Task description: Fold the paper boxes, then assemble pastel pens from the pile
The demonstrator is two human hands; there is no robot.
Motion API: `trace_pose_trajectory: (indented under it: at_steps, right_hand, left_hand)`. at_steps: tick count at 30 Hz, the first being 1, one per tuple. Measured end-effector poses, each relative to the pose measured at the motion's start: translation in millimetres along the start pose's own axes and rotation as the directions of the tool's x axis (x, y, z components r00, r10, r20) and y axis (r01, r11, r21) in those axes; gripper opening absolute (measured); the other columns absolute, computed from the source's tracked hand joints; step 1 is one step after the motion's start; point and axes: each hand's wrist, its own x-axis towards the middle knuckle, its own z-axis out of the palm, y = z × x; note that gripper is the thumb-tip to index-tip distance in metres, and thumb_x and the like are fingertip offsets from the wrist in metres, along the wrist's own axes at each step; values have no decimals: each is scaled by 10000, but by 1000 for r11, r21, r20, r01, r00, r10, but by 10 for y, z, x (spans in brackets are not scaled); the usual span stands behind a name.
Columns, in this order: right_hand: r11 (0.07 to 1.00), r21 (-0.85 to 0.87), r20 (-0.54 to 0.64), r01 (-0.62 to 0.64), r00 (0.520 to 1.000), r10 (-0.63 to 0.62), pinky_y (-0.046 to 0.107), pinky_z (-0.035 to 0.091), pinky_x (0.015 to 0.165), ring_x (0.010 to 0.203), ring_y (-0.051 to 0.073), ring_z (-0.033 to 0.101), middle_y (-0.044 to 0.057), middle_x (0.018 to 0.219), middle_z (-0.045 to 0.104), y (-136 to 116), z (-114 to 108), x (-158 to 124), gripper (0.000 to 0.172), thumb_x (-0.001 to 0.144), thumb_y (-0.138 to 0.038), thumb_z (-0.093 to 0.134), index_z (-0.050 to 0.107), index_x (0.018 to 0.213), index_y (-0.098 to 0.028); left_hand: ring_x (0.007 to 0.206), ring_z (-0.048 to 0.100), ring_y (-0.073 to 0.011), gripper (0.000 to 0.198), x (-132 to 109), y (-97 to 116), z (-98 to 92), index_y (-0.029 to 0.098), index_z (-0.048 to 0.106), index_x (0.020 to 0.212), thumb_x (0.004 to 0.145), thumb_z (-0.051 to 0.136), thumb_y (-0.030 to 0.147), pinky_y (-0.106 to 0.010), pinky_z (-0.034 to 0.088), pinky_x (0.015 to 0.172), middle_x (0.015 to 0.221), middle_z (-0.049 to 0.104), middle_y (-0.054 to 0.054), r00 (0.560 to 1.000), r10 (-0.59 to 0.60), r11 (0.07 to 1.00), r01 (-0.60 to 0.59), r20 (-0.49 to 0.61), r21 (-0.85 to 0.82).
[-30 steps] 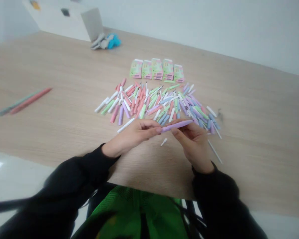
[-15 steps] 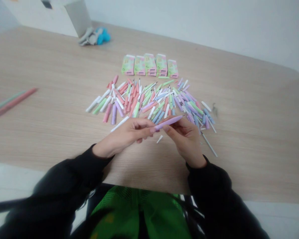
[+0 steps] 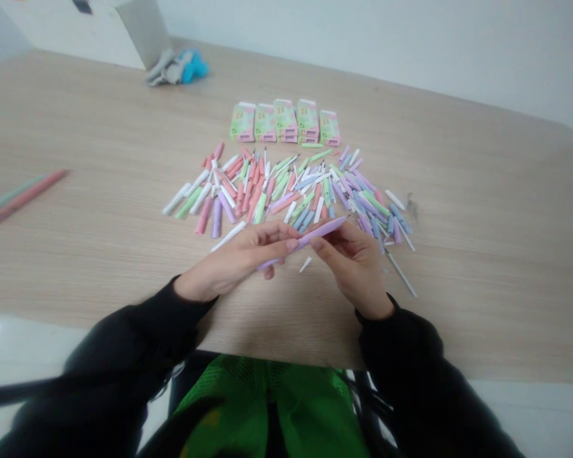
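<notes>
A purple pen (image 3: 325,229) with a dark tip is held between my two hands, its tip pointing up to the right. My left hand (image 3: 248,254) pinches its lower part with thumb and fingers, and the back end shows below the thumb. My right hand (image 3: 353,261) grips the pen nearer the tip, thumb in front and fingers behind. Just beyond the hands lies a heap of pen parts (image 3: 253,191) in red, white, green, blue and purple. A small white piece (image 3: 305,264) rests on the table between the hands.
Several green and pink boxes (image 3: 266,122) stand in a row behind the heap. Gloves (image 3: 176,67) in grey and blue lie beside a white box (image 3: 141,32) at the back left. A red stick-like item (image 3: 26,198) lies far left; a thin grey rod (image 3: 401,273) lies right of my hands.
The purple pen's back end now shows beneath my left thumb, where it was hidden before. Both hands keep their hold, and the whole view has shifted slightly.
</notes>
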Motion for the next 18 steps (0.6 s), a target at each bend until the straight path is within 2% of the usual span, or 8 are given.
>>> trace_pose_trajectory:
  at_steps: [3, 5, 7, 9, 11, 12, 15, 18]
  right_hand:
    - [1000, 26, 36, -16, 999, 15, 320, 509, 697, 716, 155, 610, -8, 746, 659, 15, 3, -7, 222, 838, -438, 774, 705, 868, -229]
    - [1000, 27, 39, -17, 999, 16, 320, 504, 693, 709, 152, 605, -10, 756, 662, 30, -4, -9, 216, 837, -429, 778, 708, 871, -228]
    - [1000, 17, 30, -10, 1000, 9, 319, 502, 698, 718, 150, 606, -7, 778, 672, 41, -17, -9, 206, 841, -419, 776, 717, 881, -227]
    - [1000, 10, 14, 1, 1000, -1, 319, 504, 712, 737, 151, 614, -3, 795, 681, 49, -29, -8, 197, 851, -411, 767, 724, 899, -225]
    - [1000, -15, 1, 2, 1000, -2, 325, 509, 733, 760, 155, 622, 4, 816, 689, 57, -35, -10, 190, 866, -406, 751, 727, 917, -224]
    - [1000, -29, -3, -2, 1000, 2, 327, 510, 740, 764, 157, 622, 6, 815, 689, 60, -36, -12, 191, 867, -406, 749, 727, 920, -224]
    - [999, -15, 10, -41, 999, 41, 323, 505, 703, 711, 150, 604, -5, 766, 667, 64, -24, -18, 218, 834, -417, 779, 721, 910, -222]
    - [995, 78, 43, -60, 997, 56, 302, 483, 643, 645, 132, 572, -23, 707, 636, 53, -8, -16, 228, 806, -414, 805, 715, 879, -218]
  left_hand:
    - [573, 499, -96, 353, -5, -16, -1, 133, 683, 978, 929, 609, 474, -205, 387, 460, 815, 637, -41, 991, -94, 990, 104, 98, -99]
    - [515, 438, -75, 373, 0, -41, -22, 113, 696, 881, 971, 546, 442, -201, 327, 440, 749, 630, -43, 991, -65, 995, 73, 117, -71]
    - [493, 385, -59, 365, 8, -61, -43, 106, 695, 797, 980, 568, 395, -196, 288, 450, 626, 555, -3, 995, -6, 1000, 6, 102, 2]
    - [506, 388, -54, 284, 16, -67, -47, 113, 704, 822, 952, 639, 357, -185, 298, 475, 599, 524, 23, 997, 47, 998, -49, 58, 29]
    - [549, 444, -54, 196, 17, -60, -33, 124, 714, 928, 898, 720, 318, -174, 346, 507, 692, 599, 12, 998, 57, 998, -57, 22, 10]
    - [583, 485, -59, 211, 15, -55, -22, 129, 711, 978, 882, 740, 315, -173, 380, 531, 767, 643, -7, 999, 38, 999, -38, 22, -9]
    - [648, 569, -98, 320, 3, -40, 3, 101, 706, 972, 934, 653, 414, -206, 455, 581, 857, 701, -82, 988, -80, 993, 91, 132, -78]
    - [578, 542, -93, 365, -3, -38, -6, 90, 708, 927, 968, 578, 429, -209, 418, 537, 752, 689, -78, 960, -116, 981, 151, 255, -123]
